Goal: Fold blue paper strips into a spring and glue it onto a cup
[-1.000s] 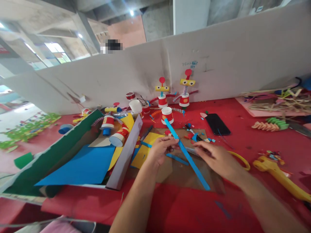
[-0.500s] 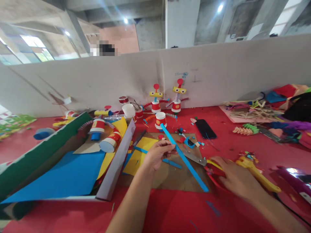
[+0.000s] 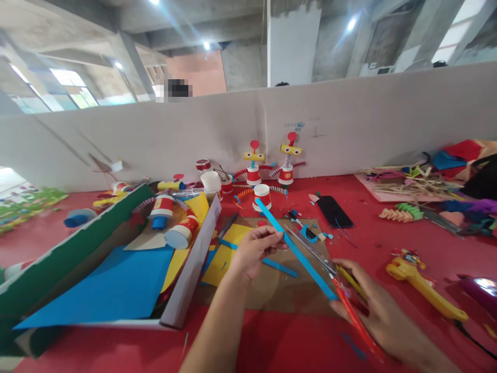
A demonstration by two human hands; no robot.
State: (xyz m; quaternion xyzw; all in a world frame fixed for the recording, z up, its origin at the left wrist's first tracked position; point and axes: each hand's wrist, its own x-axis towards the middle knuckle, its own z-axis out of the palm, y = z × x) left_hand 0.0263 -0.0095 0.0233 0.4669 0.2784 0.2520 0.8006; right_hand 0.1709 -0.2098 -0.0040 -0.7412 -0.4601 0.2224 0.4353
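My left hand [image 3: 259, 249] pinches a long blue paper strip [image 3: 301, 256] between thumb and fingers; the strip slants from the upper left down to the right. Its lower end reaches my right hand [image 3: 365, 300], which is closed around scissors [image 3: 347, 303] with red and yellow handles. The scissor blades point up and left, beside the strip. Behind the strip's upper end stands a paper cup body [image 3: 262, 195] with a red band and springy folded arms. Under my hands lie yellow paper [image 3: 229, 248] and another blue strip [image 3: 279, 268] on a brown board [image 3: 264, 298].
At left, an open box [image 3: 194, 264] holds blue paper and cup figures. Two finished-looking cup figures [image 3: 253, 168] stand by the white partition. A black phone [image 3: 334, 211] and a yellow glue gun [image 3: 427, 287] lie to the right, with paper strips [image 3: 407, 181] farther back.
My right hand has lifted the scissors and turned them, so the blades now lie alongside the blue strip. My left hand keeps its pinch. The view has shifted slightly.
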